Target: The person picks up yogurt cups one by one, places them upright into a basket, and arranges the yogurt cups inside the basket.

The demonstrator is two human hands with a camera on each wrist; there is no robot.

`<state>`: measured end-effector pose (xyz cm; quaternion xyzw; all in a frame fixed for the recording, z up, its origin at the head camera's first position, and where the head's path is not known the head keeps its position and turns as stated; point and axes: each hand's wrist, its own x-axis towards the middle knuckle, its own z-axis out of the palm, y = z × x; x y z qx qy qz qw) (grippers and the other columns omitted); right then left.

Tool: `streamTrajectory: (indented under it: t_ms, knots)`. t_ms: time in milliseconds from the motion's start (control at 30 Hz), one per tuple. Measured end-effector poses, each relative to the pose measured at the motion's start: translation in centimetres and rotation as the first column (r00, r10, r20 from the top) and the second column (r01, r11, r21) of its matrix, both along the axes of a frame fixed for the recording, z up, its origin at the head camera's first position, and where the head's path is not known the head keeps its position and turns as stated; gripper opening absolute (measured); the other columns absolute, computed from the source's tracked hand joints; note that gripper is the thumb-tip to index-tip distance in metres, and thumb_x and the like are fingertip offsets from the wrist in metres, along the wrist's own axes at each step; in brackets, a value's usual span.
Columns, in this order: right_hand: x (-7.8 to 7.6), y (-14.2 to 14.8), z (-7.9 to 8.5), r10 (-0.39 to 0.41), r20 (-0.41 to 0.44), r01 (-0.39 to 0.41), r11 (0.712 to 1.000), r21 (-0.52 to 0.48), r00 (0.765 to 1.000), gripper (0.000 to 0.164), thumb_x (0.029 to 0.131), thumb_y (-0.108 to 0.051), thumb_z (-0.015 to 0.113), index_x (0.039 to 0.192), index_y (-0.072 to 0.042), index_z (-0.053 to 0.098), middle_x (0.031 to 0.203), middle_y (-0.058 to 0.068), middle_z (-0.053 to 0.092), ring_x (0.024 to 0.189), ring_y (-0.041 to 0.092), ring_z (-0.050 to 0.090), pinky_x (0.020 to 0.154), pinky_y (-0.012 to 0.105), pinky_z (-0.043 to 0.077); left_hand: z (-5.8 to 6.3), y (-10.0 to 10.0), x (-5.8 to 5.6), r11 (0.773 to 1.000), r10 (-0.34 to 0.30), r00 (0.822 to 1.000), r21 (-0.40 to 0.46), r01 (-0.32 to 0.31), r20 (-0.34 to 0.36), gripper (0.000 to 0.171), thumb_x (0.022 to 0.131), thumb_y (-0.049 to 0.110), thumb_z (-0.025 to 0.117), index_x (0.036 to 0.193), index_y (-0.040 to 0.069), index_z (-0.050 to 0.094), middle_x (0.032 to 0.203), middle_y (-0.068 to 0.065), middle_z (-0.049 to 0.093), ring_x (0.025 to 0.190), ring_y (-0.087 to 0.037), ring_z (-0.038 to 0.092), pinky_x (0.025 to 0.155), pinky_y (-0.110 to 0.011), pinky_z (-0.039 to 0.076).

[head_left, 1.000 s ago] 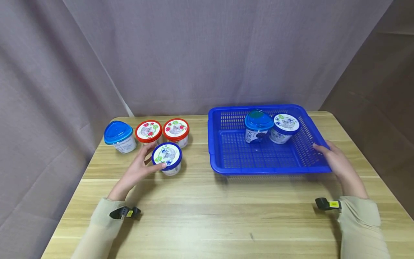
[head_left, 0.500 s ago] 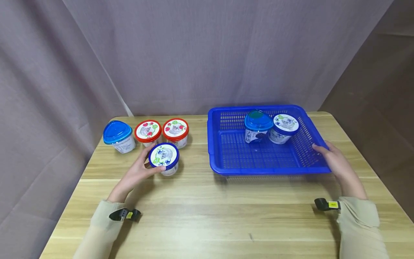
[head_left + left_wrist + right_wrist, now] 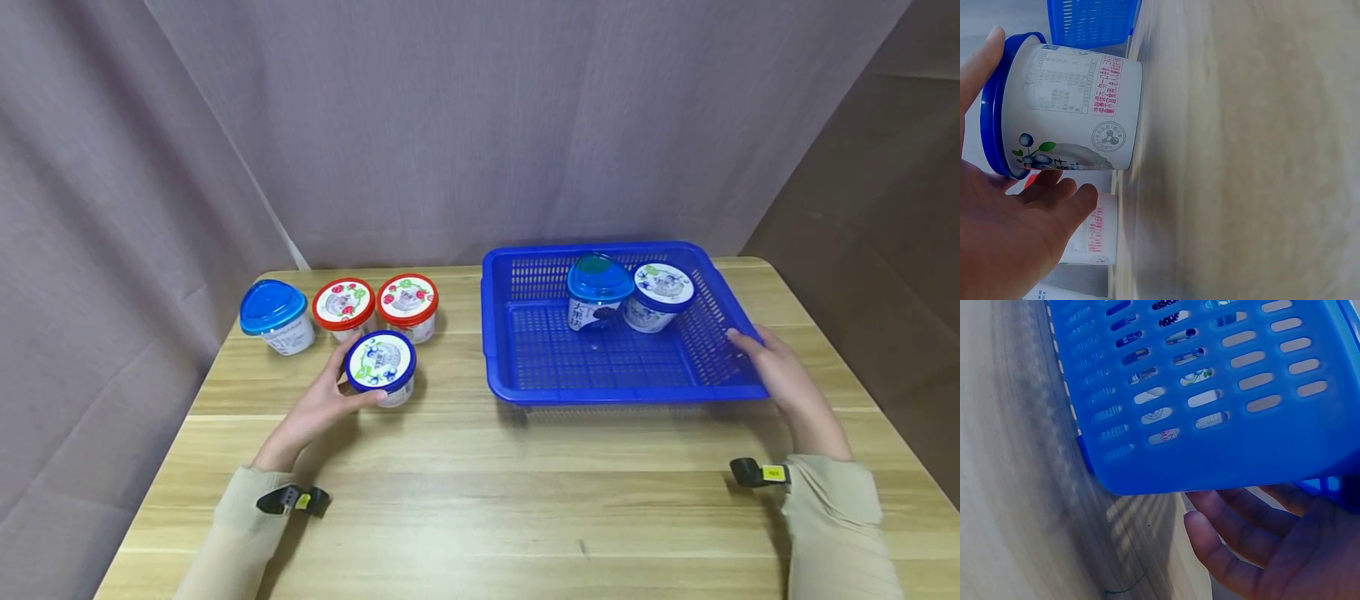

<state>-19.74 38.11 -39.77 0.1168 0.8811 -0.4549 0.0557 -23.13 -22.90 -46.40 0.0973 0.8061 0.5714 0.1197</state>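
A round cup with a dark blue lid and blueberry print (image 3: 381, 362) stands upright at the left of the table. My left hand (image 3: 322, 406) grips it at the lid, with the thumb on the near side and the fingers on the far side. In the left wrist view, the base of the blueberry cup (image 3: 1072, 106) is at the tabletop; whether it touches is unclear. My right hand (image 3: 783, 379) holds the right rim of a blue plastic basket (image 3: 630, 394), thumb on the rim. In the right wrist view the other fingers (image 3: 1254, 515) are by the basket's outer wall (image 3: 1210, 462).
Behind the held cup are two red-lidded cups (image 3: 343, 303) (image 3: 407, 300). A cup with a rounded-triangular blue lid (image 3: 273, 307) stands left of them. Inside the basket are another such blue-lidded cup (image 3: 600, 279) and a second blueberry cup (image 3: 663, 286). A curtain (image 3: 480, 133) hangs behind the table (image 3: 480, 517).
My left hand has shifted the blueberry cup slightly to the left, mostly in the first half second. The right hand and basket stay in practically the same place.
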Motion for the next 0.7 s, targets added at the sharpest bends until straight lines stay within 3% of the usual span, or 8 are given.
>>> streamTrajectory:
  t_ms: [333, 567, 700]
  knots:
    - [0.01, -0.04, 0.05, 0.001, -0.009, -0.001, 1.000, 0.001, 1.000, 0.080, 0.106, -0.053, 0.033, 0.157, 0.006, 0.018, 0.129, 0.027, 0.049, 0.085, -0.003, 0.054, 0.081, 0.031, 0.040, -0.13, 0.24, 0.04, 1.000, 0.008, 1.000, 0.000, -0.008, 0.022, 0.112, 0.083, 0.032, 0.085, 0.163, 0.026, 0.007, 0.164, -0.017, 0.016, 0.145, -0.044, 0.026, 0.112, -0.056, 0.035]
    - [-0.04, 0.09, 0.09, 0.002, -0.022, -0.002, 1.000, 0.000, 1.000, 0.078, 0.106, -0.050, 0.037, 0.154, 0.009, 0.021, 0.102, -0.003, 0.059, 0.081, 0.000, 0.059, 0.073, 0.023, 0.046, 0.09, 0.28, 0.26, 1.000, -0.003, 1.000, 0.004, 0.003, 0.030, 0.111, 0.084, 0.028, 0.085, 0.163, 0.028, 0.007, 0.164, -0.017, 0.017, 0.146, -0.043, 0.026, 0.113, -0.057, 0.034]
    - [-0.09, 0.10, 0.07, 0.003, -0.019, -0.003, 1.000, 0.003, 1.000, 0.079, 0.106, -0.051, 0.037, 0.155, 0.009, 0.021, 0.103, -0.002, 0.058, 0.081, 0.000, 0.058, 0.076, 0.026, 0.045, 0.12, 0.30, 0.34, 1.000, -0.007, 0.999, -0.004, 0.007, 0.033, 0.112, 0.083, 0.029, 0.085, 0.163, 0.027, 0.007, 0.164, -0.017, 0.018, 0.146, -0.044, 0.025, 0.113, -0.056, 0.033]
